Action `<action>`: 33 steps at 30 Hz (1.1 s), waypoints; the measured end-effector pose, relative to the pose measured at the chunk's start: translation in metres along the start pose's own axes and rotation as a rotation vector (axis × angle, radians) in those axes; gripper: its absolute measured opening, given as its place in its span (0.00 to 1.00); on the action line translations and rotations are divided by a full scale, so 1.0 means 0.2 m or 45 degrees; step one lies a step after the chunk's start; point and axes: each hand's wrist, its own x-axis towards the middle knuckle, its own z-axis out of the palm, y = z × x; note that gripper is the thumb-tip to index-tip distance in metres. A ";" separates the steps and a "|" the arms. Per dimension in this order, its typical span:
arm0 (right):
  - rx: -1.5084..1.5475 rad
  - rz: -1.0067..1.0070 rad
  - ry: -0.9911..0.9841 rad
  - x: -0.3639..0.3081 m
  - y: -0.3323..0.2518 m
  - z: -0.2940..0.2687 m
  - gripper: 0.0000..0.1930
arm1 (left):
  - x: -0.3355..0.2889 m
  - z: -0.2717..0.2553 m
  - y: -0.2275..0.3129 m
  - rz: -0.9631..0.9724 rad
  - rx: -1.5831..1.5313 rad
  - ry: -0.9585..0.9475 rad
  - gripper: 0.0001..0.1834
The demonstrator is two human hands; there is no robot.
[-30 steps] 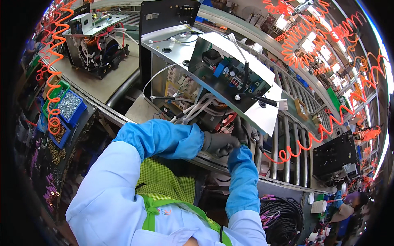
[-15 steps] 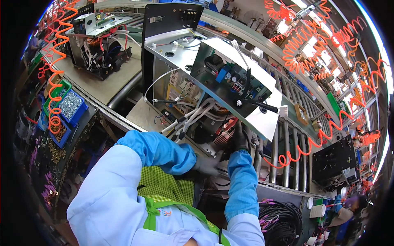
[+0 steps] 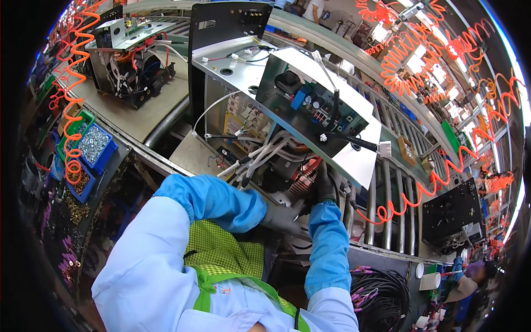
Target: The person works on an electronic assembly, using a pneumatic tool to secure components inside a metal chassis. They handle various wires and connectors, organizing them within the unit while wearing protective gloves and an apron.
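A half-assembled electrical unit (image 3: 232, 69) with sheet-metal panels stands in front of me. Its tilted panel carries a circuit board (image 3: 321, 108), and a bundle of white cables (image 3: 271, 152) hangs beneath. My left hand (image 3: 282, 217), in a grey glove, is at the unit's near lower edge; its thumb stands apart from the stretched fingers and nothing shows in it. My right hand (image 3: 326, 187), in a dark glove, reaches under the tilted panel beside a finned copper-coloured part (image 3: 304, 180). Its fingertips are hidden there, so what it touches cannot be made out.
A second open unit (image 3: 133, 72) stands on the bench at the far left. Blue bins of screws (image 3: 97, 145) are at the left. Metal rollers (image 3: 387, 210) run to the right, below a coiled orange air hose (image 3: 412, 205). Black cables (image 3: 381, 301) lie coiled at the lower right.
My left hand has shifted slightly to the right along the unit's lower edge and shows more sharply. My right hand stays under the panel.
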 end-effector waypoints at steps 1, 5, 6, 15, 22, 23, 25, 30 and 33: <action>0.001 0.011 0.006 0.00 -0.03 -0.01 0.20 | 0.02 -0.12 0.14 -0.109 -0.078 -0.004 0.35; 0.013 0.024 -0.021 -0.05 -0.14 -0.02 0.21 | -0.05 -0.22 0.30 -0.217 -0.475 -0.102 0.28; 0.022 0.027 -0.056 -0.09 -0.20 0.01 0.22 | -0.05 -0.06 0.10 -0.102 -0.179 0.053 0.29; -0.307 -0.449 -0.050 -0.02 -0.02 -0.01 0.20 | 0.07 -0.22 0.14 -0.128 -0.620 -0.236 0.33; 0.427 0.186 -0.077 -0.06 -0.11 0.05 0.18 | 0.04 0.16 -0.28 0.427 0.084 0.171 0.56; 0.208 -0.112 0.015 -0.01 -0.02 0.04 0.18 | 0.06 0.02 -0.12 0.184 -0.091 -0.027 0.51; 0.044 -0.346 0.078 0.03 0.03 0.03 0.18 | 0.13 -0.18 0.04 -0.105 -0.631 -0.285 0.41; 0.063 0.086 -0.052 -0.06 -0.16 0.01 0.20 | 0.03 0.14 -0.21 0.227 -0.212 0.072 0.52; -0.001 0.042 -0.018 -0.03 -0.10 0.02 0.20 | 0.00 0.17 -0.23 0.254 -0.073 0.062 0.60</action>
